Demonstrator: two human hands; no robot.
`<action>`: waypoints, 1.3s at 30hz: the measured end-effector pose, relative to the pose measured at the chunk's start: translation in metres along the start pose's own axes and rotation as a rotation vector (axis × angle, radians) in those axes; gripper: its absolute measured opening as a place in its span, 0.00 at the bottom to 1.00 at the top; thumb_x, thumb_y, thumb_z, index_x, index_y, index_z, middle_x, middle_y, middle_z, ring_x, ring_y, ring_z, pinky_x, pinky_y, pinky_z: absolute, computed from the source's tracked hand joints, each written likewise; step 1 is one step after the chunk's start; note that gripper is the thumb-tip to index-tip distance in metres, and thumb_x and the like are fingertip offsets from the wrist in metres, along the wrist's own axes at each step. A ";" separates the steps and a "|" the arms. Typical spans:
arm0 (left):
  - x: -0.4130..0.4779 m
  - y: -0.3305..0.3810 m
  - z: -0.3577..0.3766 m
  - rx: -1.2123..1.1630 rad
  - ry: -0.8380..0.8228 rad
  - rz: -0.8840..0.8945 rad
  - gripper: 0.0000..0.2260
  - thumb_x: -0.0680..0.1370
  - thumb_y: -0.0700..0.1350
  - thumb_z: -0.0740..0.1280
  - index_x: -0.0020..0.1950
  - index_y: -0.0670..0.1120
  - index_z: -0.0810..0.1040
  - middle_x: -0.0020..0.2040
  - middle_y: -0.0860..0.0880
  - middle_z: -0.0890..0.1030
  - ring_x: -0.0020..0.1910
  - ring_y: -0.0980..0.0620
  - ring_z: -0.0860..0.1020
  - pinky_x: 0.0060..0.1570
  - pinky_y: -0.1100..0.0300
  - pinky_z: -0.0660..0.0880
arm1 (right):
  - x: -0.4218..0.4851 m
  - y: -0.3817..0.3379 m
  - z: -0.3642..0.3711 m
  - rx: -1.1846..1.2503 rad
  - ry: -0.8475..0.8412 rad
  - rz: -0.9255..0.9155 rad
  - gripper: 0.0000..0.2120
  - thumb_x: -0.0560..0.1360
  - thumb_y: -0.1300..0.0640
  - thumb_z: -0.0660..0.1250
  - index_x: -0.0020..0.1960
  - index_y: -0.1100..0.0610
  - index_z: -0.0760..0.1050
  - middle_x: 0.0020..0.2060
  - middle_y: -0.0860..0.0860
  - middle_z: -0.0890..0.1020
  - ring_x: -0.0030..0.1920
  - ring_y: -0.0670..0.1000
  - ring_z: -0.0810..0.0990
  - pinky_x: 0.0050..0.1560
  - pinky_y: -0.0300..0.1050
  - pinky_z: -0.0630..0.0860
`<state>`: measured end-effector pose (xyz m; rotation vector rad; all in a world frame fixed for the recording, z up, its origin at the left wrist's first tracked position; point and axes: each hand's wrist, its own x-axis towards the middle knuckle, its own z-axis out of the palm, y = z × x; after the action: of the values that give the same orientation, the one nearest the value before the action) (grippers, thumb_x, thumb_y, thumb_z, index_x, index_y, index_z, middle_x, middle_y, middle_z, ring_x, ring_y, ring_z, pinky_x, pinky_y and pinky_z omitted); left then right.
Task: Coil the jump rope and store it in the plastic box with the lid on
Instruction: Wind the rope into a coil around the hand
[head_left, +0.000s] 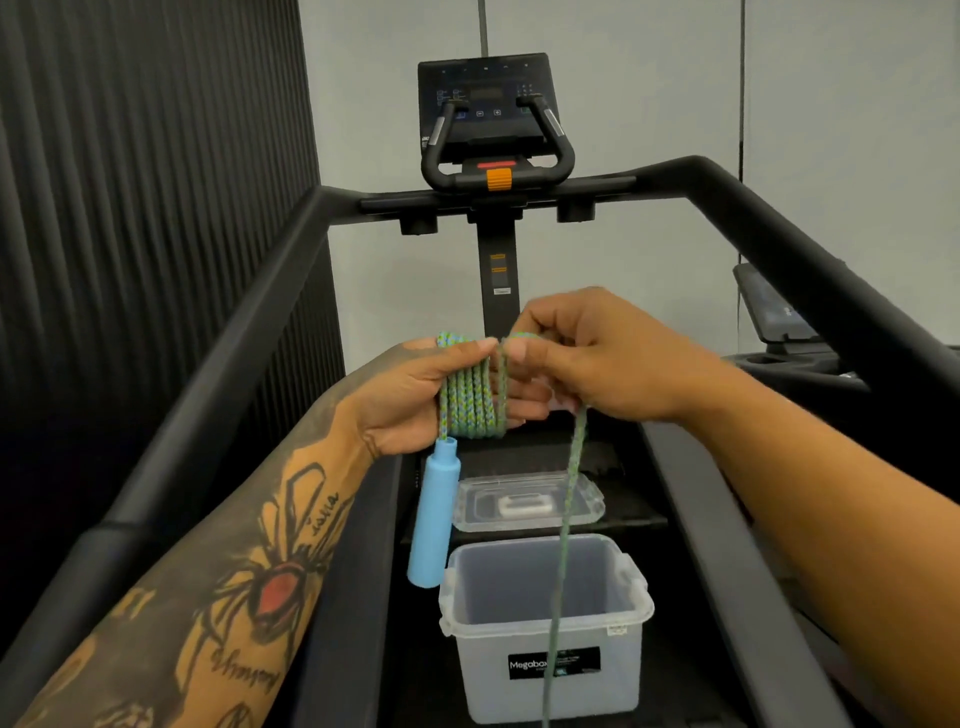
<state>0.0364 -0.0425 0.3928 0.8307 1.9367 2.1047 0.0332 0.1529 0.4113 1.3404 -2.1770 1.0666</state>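
Jump rope (470, 402), green braid, sits part-coiled above the plastic box (545, 631): several turns wrapped round the left hand (415, 395), up and left of the box. Left thumb pressed down across the turns, fingers (530, 402) straight and together inside the loops. Blue handle (434, 514) hangs from the coil, just left of the box rim. Right hand (597, 358), above the box, fingers pinching the rope's free run beside the coil; that run drops in front of the box and leaves the bottom of the view.

Box open, seems empty, on the treadmill deck. Clear lid (530, 501) lies just behind the box.

Step in hand: coiling, judged about midway. Next move calls for another turn laid snug against the last, with slack fed up from below.

Hidden: second handle and remaining rope length, cut off below. Right fingertips partly masked by the rope.
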 end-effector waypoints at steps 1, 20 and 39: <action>0.000 0.001 0.002 0.026 -0.014 -0.002 0.17 0.76 0.47 0.59 0.51 0.36 0.83 0.47 0.37 0.84 0.46 0.41 0.84 0.54 0.48 0.78 | 0.009 0.004 -0.003 -0.027 0.030 -0.006 0.11 0.79 0.55 0.65 0.41 0.61 0.76 0.26 0.49 0.74 0.26 0.45 0.71 0.32 0.43 0.72; 0.005 0.004 0.012 -0.031 0.177 0.112 0.10 0.70 0.45 0.67 0.39 0.39 0.83 0.40 0.40 0.85 0.37 0.48 0.85 0.39 0.56 0.82 | 0.036 0.046 0.018 0.437 0.073 0.049 0.11 0.80 0.54 0.63 0.42 0.59 0.75 0.30 0.55 0.74 0.27 0.49 0.70 0.27 0.41 0.70; -0.002 0.001 -0.001 0.123 0.259 0.159 0.08 0.79 0.37 0.59 0.51 0.36 0.77 0.43 0.42 0.85 0.43 0.48 0.84 0.45 0.58 0.81 | -0.038 -0.011 0.020 -0.046 -0.179 0.018 0.14 0.81 0.57 0.61 0.37 0.51 0.71 0.25 0.41 0.73 0.26 0.40 0.71 0.32 0.39 0.72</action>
<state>0.0377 -0.0442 0.3928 0.7919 2.2162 2.3038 0.0623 0.1572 0.3784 1.4477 -2.3300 0.9294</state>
